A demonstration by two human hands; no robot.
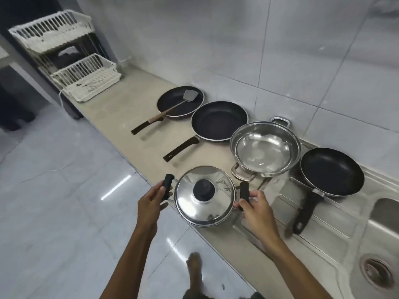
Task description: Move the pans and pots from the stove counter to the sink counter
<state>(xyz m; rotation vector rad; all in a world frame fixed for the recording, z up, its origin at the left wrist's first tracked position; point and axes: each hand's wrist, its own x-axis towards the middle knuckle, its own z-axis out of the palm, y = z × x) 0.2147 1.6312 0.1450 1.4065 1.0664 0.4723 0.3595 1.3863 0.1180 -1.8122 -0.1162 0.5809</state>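
At the near edge of the beige stone counter, a lidded stainless steel pot with a domed shiny lid and black round knob sits partly overhanging the edge, beside the ribbed steel drainboard. Person's left hand is wrapped on the pot's left black side handle, grip clenched around it. Right hand pinches the right black side handle, fingers closed on it. Cannot tell if the pot is lifted or resting.

Behind the pot, along the white tiled wall, a diagonal row: far left, a black nonstick frying pan with a dark handle pointing toward the counter edge, holding a grey metal spatula with wooden handle lying across it, blade inside the pan. Next right, a second black nonstick frying pan, dark handle pointing toward the edge too. Next, an open stainless steel two-handled pot, empty, just behind the lidded pot and near touching it. Far right, a third black frying pan on the drainboard, black handle toward the viewer.

Steel sink basin at far right, round drain visible. White plastic two-tier dish rack at the counter's far left end. Glossy pale floor tiles below; a bare foot shows between the forearms.
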